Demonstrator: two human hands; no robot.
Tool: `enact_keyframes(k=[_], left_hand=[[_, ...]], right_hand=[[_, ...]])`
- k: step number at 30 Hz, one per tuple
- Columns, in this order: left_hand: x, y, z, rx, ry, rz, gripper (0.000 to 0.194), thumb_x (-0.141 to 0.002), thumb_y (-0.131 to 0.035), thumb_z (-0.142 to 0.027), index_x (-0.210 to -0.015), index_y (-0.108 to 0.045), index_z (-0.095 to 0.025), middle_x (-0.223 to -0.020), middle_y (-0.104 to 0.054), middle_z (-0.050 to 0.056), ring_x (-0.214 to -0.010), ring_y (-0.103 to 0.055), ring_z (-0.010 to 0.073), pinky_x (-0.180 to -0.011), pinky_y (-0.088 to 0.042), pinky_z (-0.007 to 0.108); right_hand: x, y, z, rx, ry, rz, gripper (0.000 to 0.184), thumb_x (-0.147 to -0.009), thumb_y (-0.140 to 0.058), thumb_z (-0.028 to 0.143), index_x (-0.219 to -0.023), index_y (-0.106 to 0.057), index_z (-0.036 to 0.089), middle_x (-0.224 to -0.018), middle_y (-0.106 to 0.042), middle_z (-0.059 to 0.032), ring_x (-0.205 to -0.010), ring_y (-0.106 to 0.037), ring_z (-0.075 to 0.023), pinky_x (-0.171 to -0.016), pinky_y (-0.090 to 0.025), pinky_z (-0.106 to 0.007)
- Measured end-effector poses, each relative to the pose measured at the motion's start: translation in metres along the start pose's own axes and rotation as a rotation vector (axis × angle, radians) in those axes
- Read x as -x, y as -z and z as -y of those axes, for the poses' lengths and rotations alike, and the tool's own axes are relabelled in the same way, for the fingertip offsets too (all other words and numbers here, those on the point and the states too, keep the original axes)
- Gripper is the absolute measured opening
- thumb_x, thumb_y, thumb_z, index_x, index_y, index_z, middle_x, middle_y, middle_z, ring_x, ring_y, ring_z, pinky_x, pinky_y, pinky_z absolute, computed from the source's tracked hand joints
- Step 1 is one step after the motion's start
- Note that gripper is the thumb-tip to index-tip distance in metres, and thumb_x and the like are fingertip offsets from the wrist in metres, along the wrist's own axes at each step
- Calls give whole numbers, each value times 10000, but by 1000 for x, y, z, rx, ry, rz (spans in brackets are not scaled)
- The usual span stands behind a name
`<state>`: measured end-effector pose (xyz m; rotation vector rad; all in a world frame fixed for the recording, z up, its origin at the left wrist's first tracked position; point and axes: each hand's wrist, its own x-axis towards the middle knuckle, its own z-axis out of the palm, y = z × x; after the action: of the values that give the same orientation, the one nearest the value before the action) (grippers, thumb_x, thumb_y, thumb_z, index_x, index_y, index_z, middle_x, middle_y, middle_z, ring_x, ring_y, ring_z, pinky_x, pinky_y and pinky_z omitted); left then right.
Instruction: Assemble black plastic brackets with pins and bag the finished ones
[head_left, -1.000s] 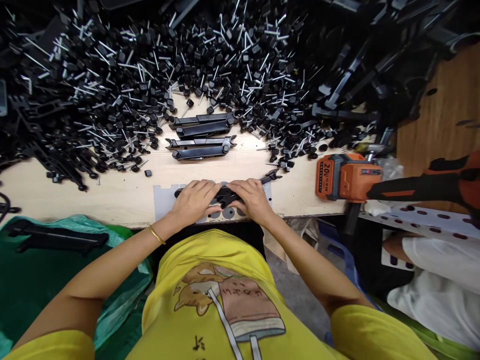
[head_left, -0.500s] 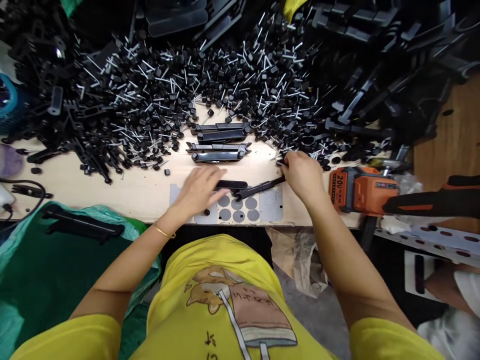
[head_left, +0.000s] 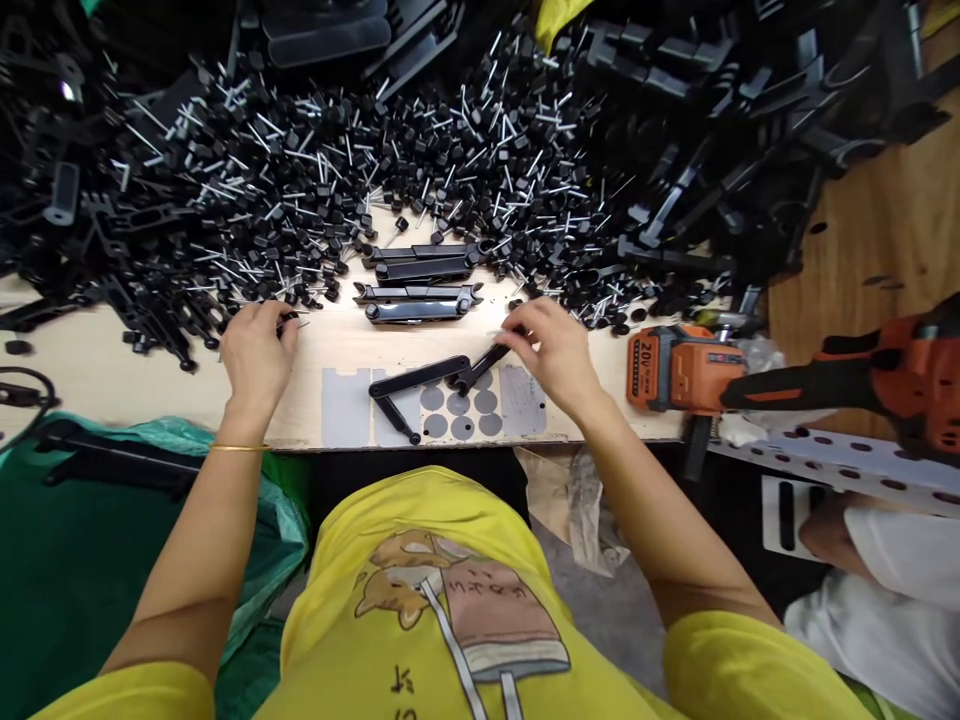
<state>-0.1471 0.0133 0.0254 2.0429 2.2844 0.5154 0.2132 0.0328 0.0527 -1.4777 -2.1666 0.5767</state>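
Note:
On the left of the bench, my left hand (head_left: 259,360) is closed in a pinch on a black-headed screw (head_left: 287,319) whose thin metal shank pokes out to the right. My right hand (head_left: 551,350) pinches the upper end of a short black plastic arm (head_left: 484,368); its fingertips hide that end. The arm's lower end meets a longer black bar (head_left: 420,376) lying over a grey sheet with round discs (head_left: 448,428). A thinner black link (head_left: 395,416) angles down from the bar's left end. Behind them rest several folded black arm assemblies (head_left: 416,312).
A wide heap of black-headed screws (head_left: 420,140) covers the back of the bench. Black plastic parts (head_left: 142,215) pile up at left. An orange cordless drill (head_left: 690,370) lies at right. A green bag (head_left: 172,560) hangs below the front edge. Another person's sleeve (head_left: 900,550) shows at lower right.
My left hand has moved left, from the black bar to the screw heap, and now holds a screw. My right hand has shifted left with the short arm's end. The view has shifted slightly.

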Motion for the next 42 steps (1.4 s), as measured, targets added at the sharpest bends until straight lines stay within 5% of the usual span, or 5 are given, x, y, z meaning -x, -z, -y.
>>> enact_keyframes(k=[10, 19, 26, 34, 42], left_hand=[[55, 37, -55, 691, 204, 40, 191, -789, -645, -293, -961, -621, -214, -863, -664, 6, -788, -658, 149, -785, -541, 290], [91, 7, -92, 1222, 510, 43, 272, -765, -703, -340, -948, -599, -168, -900, -664, 50, -837, -680, 152, -781, -571, 288], [81, -12, -93, 1258, 568, 32, 327, -730, -723, -398, -911, -577, -167, -835, -639, 25, -797, -679, 143, -689, -580, 255], [85, -8, -92, 1115, 431, -73, 260, -758, -701, -331, -926, -581, -174, -859, -636, 19, -782, -657, 120, -757, -563, 264], [101, -7, -88, 866, 234, -113, 227, -831, -627, -342, -981, -587, -177, -979, -629, 46, -910, -644, 141, -797, -577, 287]], right_hand=[[16, -25, 23, -20, 97, 43, 197, -907, -478, 273, -902, -667, 220, -927, -585, -72, -774, -555, -168, -706, -482, -311], [20, -30, 22, 56, 103, 91, 195, -922, -434, 265, -926, -626, 236, -956, -577, -63, -799, -546, -157, -675, -466, -281], [41, -35, 36, 193, 135, 198, 242, -927, -393, 262, -869, -624, 215, -835, -553, -56, -665, -504, -146, -497, -367, -235], [-8, -25, 47, 224, 109, 269, 123, -863, -525, 195, -855, -643, 160, -834, -567, -78, -653, -545, -165, -553, -399, -274], [2, -46, 31, 46, 125, 188, 172, -898, -507, 244, -956, -650, 167, -851, -617, -78, -780, -589, -192, -700, -477, -296]])
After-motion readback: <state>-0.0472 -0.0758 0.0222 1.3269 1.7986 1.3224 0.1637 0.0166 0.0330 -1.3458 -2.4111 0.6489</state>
